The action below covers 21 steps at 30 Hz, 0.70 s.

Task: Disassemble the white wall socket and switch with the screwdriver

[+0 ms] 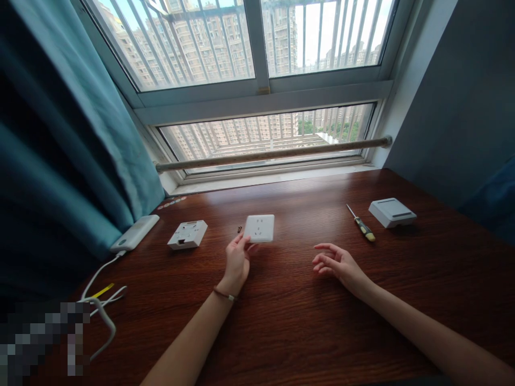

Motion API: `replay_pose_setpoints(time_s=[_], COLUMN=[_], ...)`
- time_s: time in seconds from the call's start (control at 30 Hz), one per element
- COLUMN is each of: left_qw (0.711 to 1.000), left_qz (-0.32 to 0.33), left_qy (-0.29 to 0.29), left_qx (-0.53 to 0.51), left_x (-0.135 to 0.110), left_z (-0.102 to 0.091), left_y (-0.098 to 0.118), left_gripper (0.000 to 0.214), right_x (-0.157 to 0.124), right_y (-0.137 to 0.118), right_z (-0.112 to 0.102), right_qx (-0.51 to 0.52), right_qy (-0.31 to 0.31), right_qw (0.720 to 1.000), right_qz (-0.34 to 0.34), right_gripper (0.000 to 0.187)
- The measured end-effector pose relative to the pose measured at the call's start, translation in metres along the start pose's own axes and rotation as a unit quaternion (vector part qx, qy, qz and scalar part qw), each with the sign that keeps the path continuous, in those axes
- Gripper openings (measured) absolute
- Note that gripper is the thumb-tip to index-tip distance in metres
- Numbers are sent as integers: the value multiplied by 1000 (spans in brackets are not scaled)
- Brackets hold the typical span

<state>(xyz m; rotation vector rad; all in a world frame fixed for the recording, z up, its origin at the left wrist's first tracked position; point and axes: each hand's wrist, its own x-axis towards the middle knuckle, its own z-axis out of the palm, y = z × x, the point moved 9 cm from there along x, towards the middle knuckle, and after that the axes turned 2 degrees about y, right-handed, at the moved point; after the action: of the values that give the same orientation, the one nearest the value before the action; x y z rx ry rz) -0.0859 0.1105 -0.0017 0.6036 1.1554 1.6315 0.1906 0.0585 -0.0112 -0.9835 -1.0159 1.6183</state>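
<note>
My left hand (237, 261) reaches forward and pinches the near left corner of a white socket faceplate (260, 228) that lies on the wooden table (289, 321). A small dark screw (239, 229) lies just left of the plate. My right hand (336, 262) hovers over the table to the right, fingers loosely curled and apart, holding nothing. A screwdriver with a yellow and black handle (362, 225) lies beyond my right hand.
A white socket back box (187, 235) sits left of the faceplate. A white switch module (392, 212) rests at the far right. A white power bank (135, 232) with cables (100, 300) lies at the left by the teal curtain (72, 145). The window (257, 80) is behind.
</note>
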Motion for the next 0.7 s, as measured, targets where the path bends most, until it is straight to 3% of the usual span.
replay_pose_setpoints(time_s=[0.13, 0.3, 0.43, 0.7], left_qw=[992, 977, 970, 969], left_qz=[62, 78, 82, 81], left_qy=[109, 198, 227, 232], left_qx=[-4, 1, 7, 27], left_x=[48, 75, 82, 84], left_z=[-54, -104, -118, -122], left_y=[27, 37, 38, 38], left_gripper=[21, 14, 14, 14], right_x=[1, 1, 2, 1], right_y=[0, 0, 0, -1], right_z=[-5, -5, -5, -7], right_qx=[4, 1, -3, -10], right_qy=[9, 4, 10, 15], right_qw=[1000, 1000, 1000, 1000], right_qz=[2, -2, -5, -8], right_gripper=[39, 39, 40, 40])
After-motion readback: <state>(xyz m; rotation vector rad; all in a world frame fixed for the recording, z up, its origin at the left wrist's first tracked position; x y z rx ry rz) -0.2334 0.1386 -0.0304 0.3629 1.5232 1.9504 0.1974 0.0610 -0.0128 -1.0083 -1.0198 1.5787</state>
